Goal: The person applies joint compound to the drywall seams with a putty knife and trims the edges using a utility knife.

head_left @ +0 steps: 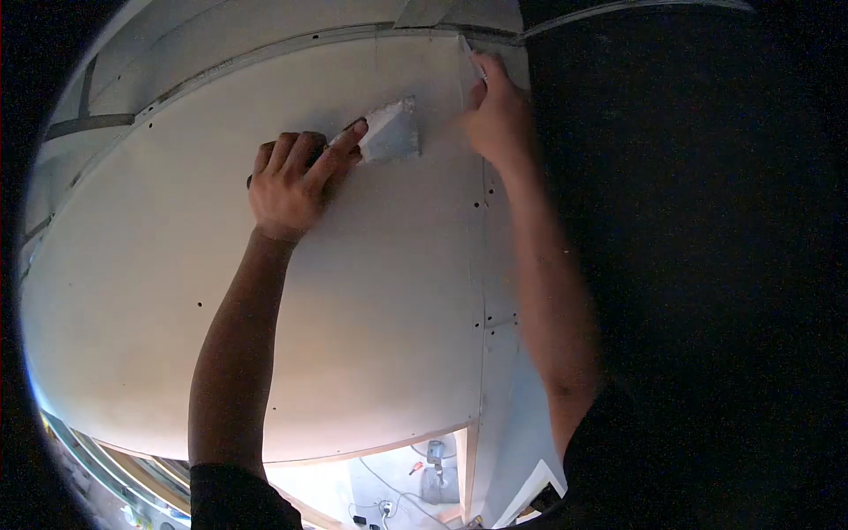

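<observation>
My left hand (290, 184) is closed round the dark handle of a broad putty knife (391, 132), index finger stretched along it. White compound coats part of its blade, held in front of a large pale wall panel (371, 274). At the panel's upper right, my right hand (500, 119) grips a second putty knife (467, 49), seen almost edge-on. Its blade meets the top end of the vertical seam (481, 265). Motion blurs the right hand, and its handle is mostly hidden by the fingers.
Metal framing (265, 57) runs along the panel's top. Screw heads (477, 205) dot the seam. Below is a wood-edged opening (466, 473) with cables (397, 490) and a grey metal fitting (435, 452) beyond it. A dark surface (689, 221) fills the right side.
</observation>
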Tool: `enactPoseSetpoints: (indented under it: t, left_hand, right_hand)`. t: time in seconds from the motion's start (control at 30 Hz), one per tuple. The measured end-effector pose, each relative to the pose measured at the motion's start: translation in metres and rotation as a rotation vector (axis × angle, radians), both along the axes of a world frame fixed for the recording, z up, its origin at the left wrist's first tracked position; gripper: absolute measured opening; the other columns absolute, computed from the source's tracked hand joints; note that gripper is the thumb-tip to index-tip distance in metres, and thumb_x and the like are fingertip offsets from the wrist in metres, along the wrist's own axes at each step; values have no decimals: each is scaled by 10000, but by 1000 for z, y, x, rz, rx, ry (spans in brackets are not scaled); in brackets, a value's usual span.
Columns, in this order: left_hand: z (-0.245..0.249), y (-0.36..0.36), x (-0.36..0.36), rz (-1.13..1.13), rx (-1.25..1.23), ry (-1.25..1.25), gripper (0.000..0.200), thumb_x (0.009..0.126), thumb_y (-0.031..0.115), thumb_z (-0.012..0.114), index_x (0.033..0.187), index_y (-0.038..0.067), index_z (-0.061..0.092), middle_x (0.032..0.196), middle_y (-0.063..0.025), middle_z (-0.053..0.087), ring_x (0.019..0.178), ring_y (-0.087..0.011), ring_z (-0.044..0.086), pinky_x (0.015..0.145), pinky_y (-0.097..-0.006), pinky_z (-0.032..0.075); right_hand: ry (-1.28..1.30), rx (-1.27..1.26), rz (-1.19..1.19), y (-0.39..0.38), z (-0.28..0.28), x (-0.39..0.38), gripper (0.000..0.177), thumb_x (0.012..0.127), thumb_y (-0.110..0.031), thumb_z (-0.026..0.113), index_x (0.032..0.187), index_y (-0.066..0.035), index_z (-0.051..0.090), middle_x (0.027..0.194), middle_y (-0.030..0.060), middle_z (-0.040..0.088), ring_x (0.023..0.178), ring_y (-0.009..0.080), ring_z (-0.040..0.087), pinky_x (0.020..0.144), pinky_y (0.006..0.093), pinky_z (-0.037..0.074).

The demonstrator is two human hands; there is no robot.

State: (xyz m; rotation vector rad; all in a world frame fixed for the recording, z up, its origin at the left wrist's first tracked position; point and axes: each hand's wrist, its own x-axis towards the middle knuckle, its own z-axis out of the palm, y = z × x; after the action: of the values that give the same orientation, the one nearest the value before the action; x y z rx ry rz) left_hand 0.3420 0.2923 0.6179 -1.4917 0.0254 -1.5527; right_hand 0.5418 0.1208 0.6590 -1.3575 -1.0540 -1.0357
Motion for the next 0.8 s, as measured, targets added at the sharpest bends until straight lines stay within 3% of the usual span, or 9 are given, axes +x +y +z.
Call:
enactPoseSetpoints:
  t: [0.13, 0.23, 0.33, 0.43, 0.5, 0.8]
  left_hand:
    - [0, 1, 0, 17, -28, 1, 544, 832, 342, 754, 1356, 327, 611, 878, 13, 644, 815, -198, 604, 736, -369, 477]
    - [0, -1, 0, -31, 5, -7, 493, 836, 395, 748, 1314, 372, 629, 825, 62, 576, 777, -132, 576, 671, -316, 449]
    - [-4, -6, 1, -45, -22, 37, 524, 832, 329, 755, 1340, 308, 629, 885, 10, 654, 814, -206, 606, 733, -375, 475]
    - [-4, -7, 2, -73, 37, 5, 464, 828, 377, 762, 1280, 347, 658, 813, 67, 578, 757, -124, 577, 672, -313, 449]
    - [-7, -7, 0, -79, -40, 62, 504, 833, 319, 753, 1324, 295, 645, 890, 2, 659, 832, -212, 615, 736, -378, 476]
    - [-3, -5, -3, -82, -41, 54, 474, 838, 309, 753, 1303, 282, 663, 888, 2, 661, 831, -204, 623, 737, -373, 485]
  right_hand:
    - [-21, -60, -139, -4, 12, 4, 412, 937, -121, 581, 1339, -170, 508, 1017, 221, 704, 951, 396, 704, 796, 478, 564]
    - [-20, -50, -160, -5, 10, 2, 415, 934, -122, 586, 1339, -169, 503, 1028, 221, 701, 949, 387, 707, 794, 479, 567]
    - [-24, -104, -188, -18, 8, 2, 406, 944, -123, 581, 1338, -179, 500, 1044, 207, 704, 966, 385, 706, 822, 481, 570]
    - [-5, -142, -226, -21, 7, 2, 415, 949, -125, 579, 1348, -196, 489, 1048, 192, 707, 976, 383, 705, 838, 483, 573]
    - [-6, -147, -235, -21, 7, 1, 420, 950, -128, 578, 1354, -198, 483, 1052, 194, 706, 983, 380, 704, 839, 486, 572]
    - [16, -211, -260, -27, 2, -7, 411, 969, -151, 554, 1368, -203, 471, 1044, 209, 702, 988, 374, 703, 842, 497, 565]
